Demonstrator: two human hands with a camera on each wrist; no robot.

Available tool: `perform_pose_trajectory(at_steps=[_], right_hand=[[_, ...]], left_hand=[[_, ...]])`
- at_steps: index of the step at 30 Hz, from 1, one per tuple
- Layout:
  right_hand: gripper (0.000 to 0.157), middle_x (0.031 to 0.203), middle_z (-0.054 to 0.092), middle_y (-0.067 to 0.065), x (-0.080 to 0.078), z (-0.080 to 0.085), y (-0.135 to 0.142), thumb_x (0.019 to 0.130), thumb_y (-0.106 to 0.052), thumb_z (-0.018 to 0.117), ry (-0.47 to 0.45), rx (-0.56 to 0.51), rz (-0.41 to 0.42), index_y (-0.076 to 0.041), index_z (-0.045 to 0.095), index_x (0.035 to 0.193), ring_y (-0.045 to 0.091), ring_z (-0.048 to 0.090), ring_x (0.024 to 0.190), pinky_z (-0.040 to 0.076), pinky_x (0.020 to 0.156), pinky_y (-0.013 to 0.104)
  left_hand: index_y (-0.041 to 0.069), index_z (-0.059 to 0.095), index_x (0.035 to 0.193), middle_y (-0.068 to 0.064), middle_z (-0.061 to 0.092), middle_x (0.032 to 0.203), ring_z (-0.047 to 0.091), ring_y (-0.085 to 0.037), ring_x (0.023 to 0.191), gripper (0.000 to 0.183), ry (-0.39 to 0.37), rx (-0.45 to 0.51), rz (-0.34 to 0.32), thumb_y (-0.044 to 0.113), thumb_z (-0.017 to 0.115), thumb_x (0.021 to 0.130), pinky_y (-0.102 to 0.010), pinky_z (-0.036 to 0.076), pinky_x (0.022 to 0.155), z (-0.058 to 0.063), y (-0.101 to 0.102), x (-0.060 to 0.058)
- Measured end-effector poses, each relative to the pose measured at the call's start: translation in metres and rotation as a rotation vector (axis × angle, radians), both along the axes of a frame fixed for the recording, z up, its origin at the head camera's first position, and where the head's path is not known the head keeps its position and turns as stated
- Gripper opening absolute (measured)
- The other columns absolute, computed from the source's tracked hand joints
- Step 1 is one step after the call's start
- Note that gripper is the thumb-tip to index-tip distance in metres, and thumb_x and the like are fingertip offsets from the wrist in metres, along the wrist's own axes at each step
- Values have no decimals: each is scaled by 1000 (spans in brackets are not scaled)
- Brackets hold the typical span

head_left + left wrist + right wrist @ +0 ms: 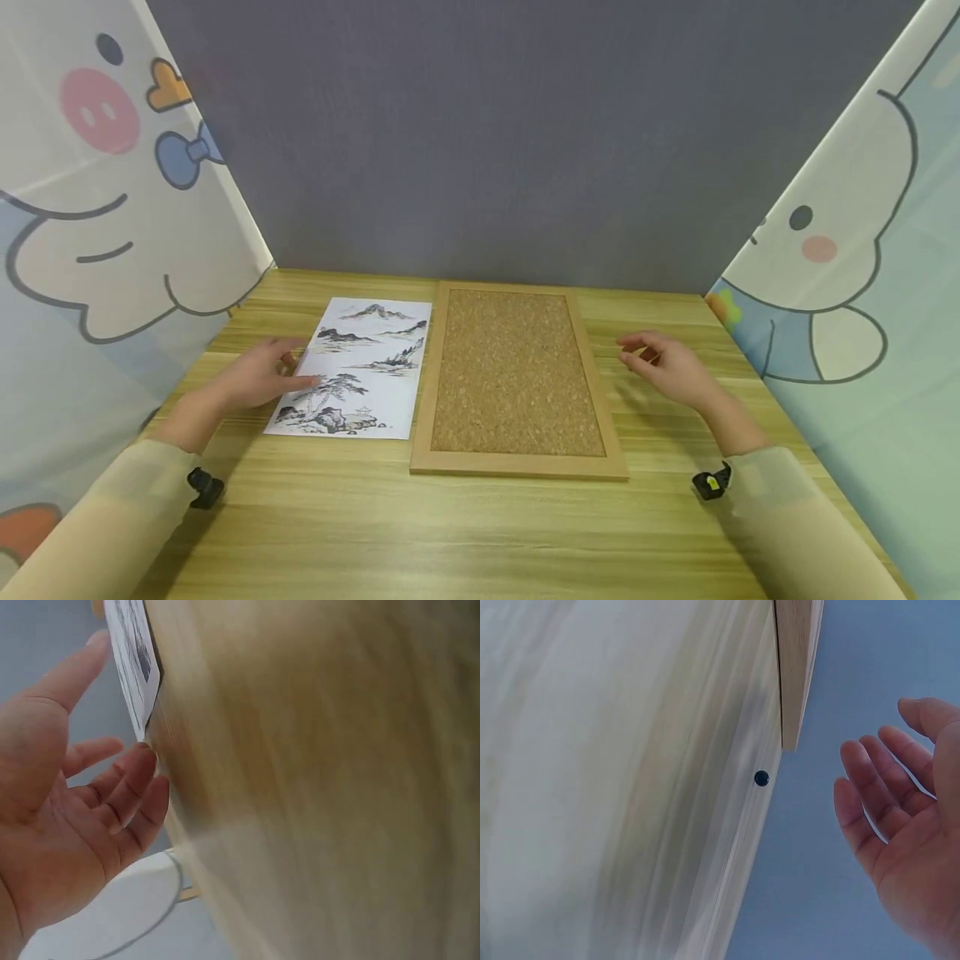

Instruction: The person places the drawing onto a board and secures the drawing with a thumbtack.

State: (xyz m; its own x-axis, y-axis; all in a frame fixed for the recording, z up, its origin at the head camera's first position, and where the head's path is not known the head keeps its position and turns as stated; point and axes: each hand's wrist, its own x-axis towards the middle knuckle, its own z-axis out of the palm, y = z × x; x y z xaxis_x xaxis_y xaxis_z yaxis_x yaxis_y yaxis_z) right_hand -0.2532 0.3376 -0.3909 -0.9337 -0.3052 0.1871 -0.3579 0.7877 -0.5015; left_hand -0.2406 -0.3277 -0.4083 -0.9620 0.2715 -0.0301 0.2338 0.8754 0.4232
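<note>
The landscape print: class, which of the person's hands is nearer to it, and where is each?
Left. The left hand is at the landscape print's left edge, overlapping it in the head view; the right hand is farther away, beyond the cork board's right side.

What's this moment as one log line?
left fingers: at left edge of printed sheet | right fingers: empty, right of cork board | printed sheet: on table, left of cork board

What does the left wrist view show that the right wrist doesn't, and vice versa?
Left wrist only: the left hand, printed sheet and a cartoon-print curtain.
Right wrist only: the right hand and a small dark round object; the wooden frame shows clearly only here.
Both: wood-grain table, grey-blue backdrop.
</note>
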Motion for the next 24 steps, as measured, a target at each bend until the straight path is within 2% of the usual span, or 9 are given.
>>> perform_pose_trajectory(at_steps=[3,7,10,17,24], right_hand=[[38,114,78,13,-1,1,1,111,-26,66,-12,-1,1,-1,71,139,18,71,91,58,73,28],[39,111,79,13,-1,2,1,112,-26,65,-27,-8,8,0,69,140,19,72,91,58,71,28],[39,111,79,13,0,3,2,112,-26,65,-30,-8,6,0,69,141,19,71,91,57,70,28],[40,117,79,16,0,2,11,113,-26,64,-32,-11,-15,-1,67,144,20,70,95,56,71,29],[42,125,77,20,-5,-3,23,114,-27,62,-68,-49,-40,1,65,146,21,69,97,57,74,28]], left_hand=[[-10,41,162,-29,67,121,65,-40,109,104,-41,-6,15,57,84,94,-60,57,92,-3,-3,-3],[-13,34,165,-45,47,141,57,-55,124,116,-101,-24,12,62,84,91,-72,52,102,-4,-4,-4],[-14,33,165,-50,34,147,52,-60,129,113,-124,-20,1,59,83,94,-76,49,105,-4,-4,-3],[-10,35,166,-45,36,144,51,-54,126,107,-134,8,3,56,81,96,-71,49,103,-4,-3,-4],[-8,34,166,-49,31,147,46,-64,132,106,-160,17,32,57,81,97,-79,44,108,-7,-5,-4]])
